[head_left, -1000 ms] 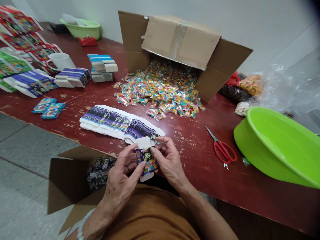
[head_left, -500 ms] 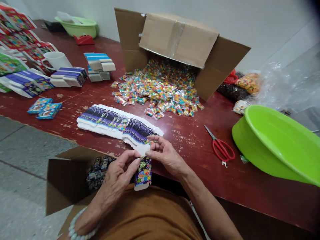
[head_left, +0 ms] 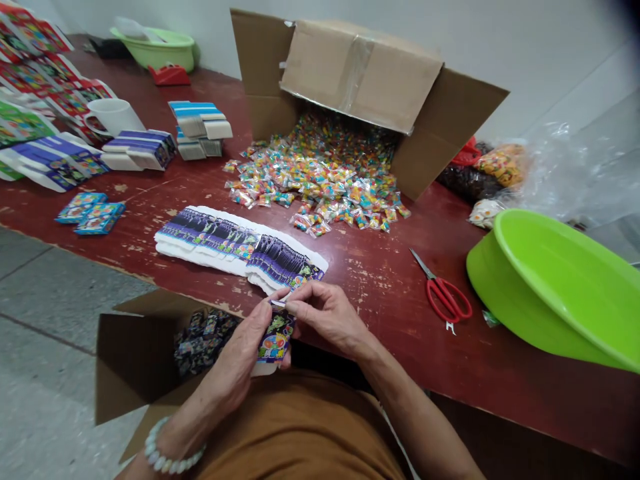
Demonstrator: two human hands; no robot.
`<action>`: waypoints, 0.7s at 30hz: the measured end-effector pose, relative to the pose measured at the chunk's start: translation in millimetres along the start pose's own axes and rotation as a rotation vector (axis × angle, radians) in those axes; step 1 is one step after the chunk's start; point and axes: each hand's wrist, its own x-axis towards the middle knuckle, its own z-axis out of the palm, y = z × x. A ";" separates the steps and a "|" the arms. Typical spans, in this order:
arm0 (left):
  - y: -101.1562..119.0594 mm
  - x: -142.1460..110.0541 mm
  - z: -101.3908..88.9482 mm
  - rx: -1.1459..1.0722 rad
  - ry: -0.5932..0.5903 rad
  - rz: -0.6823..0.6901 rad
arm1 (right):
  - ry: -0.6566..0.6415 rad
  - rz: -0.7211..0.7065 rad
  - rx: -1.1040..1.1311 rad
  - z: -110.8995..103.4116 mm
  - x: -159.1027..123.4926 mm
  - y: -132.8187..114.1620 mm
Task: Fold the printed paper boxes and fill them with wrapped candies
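Observation:
A small printed candy box (head_left: 276,337), dark purple with a green figure and bright fruit shapes, is held close to my body. My left hand (head_left: 245,347) wraps round its left side, with fingertips showing behind its lower right edge. At the top of the box, my right hand (head_left: 327,313) pinches the white end flap. A flap at the bottom end sticks out. Just beyond my hands lies a fanned row of flat purple boxes (head_left: 220,237) on the red table (head_left: 370,320). Behind it, wrapped candies (head_left: 320,183) spill from a tipped cardboard carton (head_left: 360,80).
Red-handled scissors (head_left: 443,293) and a green basin (head_left: 565,293) are on the right. To the left are two blue packets (head_left: 95,217), a white mug (head_left: 117,117) and stacked boxes (head_left: 50,160). Below the table edge, an open carton (head_left: 135,360) contains dark packets (head_left: 200,340).
The box's upper white flap, standing up earlier, is now folded down over the top. My left hand has shifted from pinching the upper edge to wrapping round the box's side.

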 end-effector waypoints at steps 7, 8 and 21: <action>1.1 0.5 -8.1 0.160 -0.086 0.050 | 0.009 0.170 0.209 4.9 4.4 -9.2; 0.8 0.4 -9.2 0.163 -0.109 0.051 | 0.026 0.169 0.232 5.5 4.2 -7.8; -3.0 -2.3 -3.1 0.070 -0.028 -0.050 | -0.234 -0.423 -0.680 -11.7 -4.4 -13.5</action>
